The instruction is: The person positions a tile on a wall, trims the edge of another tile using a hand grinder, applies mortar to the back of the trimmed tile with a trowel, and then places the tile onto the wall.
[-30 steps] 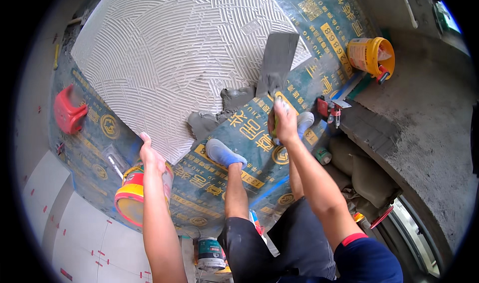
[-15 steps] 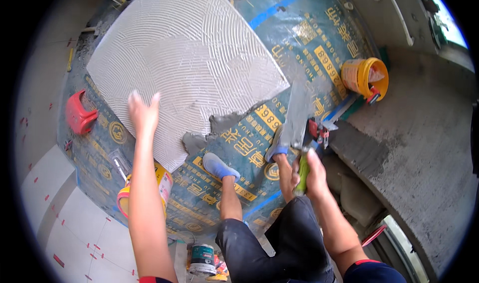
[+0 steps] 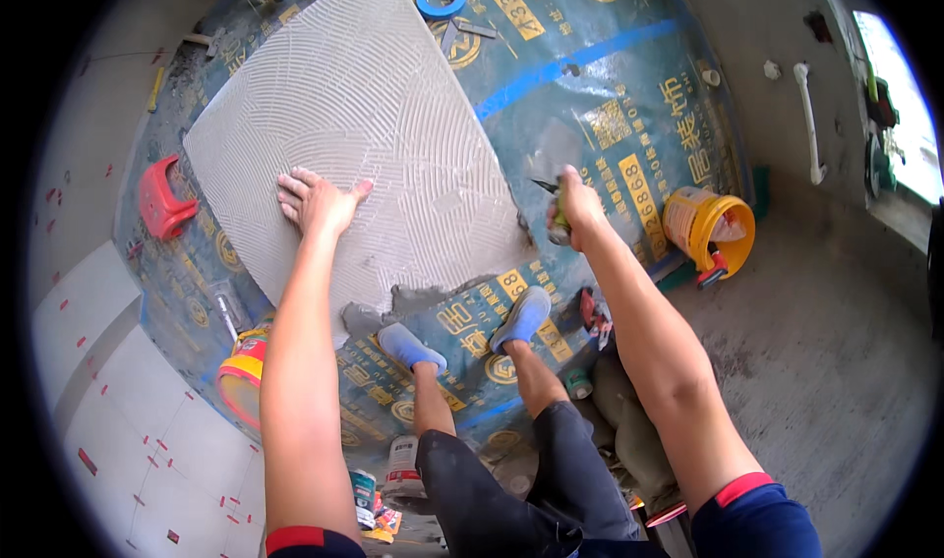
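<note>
Red plastic stool [image 3: 160,199] is sitting approx. 9 o'clock. L hand [image 3: 320,204] is splaying its fingers, grasping nothing, over mortar-combed tile [image 3: 418,116]; can't tell if touching. Tile's lying over green floor sheeting [image 3: 531,58], long axis running approx. 11 to 5, spreading mostly 12–4 o'clock from L hand (nearer), approx. 9–10 from R hand [image 3: 580,209], which is clenching green-handled trowel [image 3: 559,150], blade pointing approx. 12.

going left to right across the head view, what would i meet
Red plastic object, left hand, blue tape roll, right hand, yellow bucket, white pipe.
</note>
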Demonstrator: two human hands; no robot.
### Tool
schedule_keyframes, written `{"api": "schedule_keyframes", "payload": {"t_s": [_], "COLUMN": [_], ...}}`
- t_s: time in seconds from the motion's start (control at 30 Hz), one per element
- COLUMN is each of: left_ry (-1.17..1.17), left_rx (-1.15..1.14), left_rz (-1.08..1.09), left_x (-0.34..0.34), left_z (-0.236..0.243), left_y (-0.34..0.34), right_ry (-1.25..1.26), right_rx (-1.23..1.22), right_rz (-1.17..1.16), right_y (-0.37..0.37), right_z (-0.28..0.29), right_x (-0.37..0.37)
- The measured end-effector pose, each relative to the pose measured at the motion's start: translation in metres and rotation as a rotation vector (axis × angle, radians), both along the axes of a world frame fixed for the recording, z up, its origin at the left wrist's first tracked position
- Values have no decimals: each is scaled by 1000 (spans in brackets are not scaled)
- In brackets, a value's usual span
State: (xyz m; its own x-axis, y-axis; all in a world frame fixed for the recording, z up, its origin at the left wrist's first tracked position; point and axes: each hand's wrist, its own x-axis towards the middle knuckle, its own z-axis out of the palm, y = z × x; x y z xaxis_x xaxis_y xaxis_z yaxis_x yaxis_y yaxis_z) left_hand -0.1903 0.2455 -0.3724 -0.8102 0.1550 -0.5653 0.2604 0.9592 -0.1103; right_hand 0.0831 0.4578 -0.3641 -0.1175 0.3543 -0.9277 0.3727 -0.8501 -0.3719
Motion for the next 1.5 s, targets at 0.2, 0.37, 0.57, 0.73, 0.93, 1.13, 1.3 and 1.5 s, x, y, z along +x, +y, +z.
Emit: {"api": "schedule_keyframes", "payload": {"t_s": [0.2,0.37,0.57,0.73,0.93,1.13,1.3,1.5], "left_ry": [-1,-76,-110,-121,-140,-137,-126,-156], "left_rx": [-34,-85,-98,-114,-151,-158,-136,-119], "left_rz": [29,35,27,19,13,5,-7,17], "left_x": [-1,-6,-8,-8,-10,-7,-9,-12], "left_z": [18,13,22,18,22,26,22,21], "left_y": [0,7,6,11,15,10,11,16], "right_ry": [718,805,501,636,729,683,501,155], "right_rx": [-762,-779,303,1427,1518,1368,1137,815], "right_rz": [-535,-418,1176,1730,1777,1705,1598,1458], "right_y": [37,39,68,107,100,84,68,100], "right_z": [36,78,82,-44,-112,-123,-153,-165], "right_x": [74,44,-41,-108,-181,-167,-98,63]}}
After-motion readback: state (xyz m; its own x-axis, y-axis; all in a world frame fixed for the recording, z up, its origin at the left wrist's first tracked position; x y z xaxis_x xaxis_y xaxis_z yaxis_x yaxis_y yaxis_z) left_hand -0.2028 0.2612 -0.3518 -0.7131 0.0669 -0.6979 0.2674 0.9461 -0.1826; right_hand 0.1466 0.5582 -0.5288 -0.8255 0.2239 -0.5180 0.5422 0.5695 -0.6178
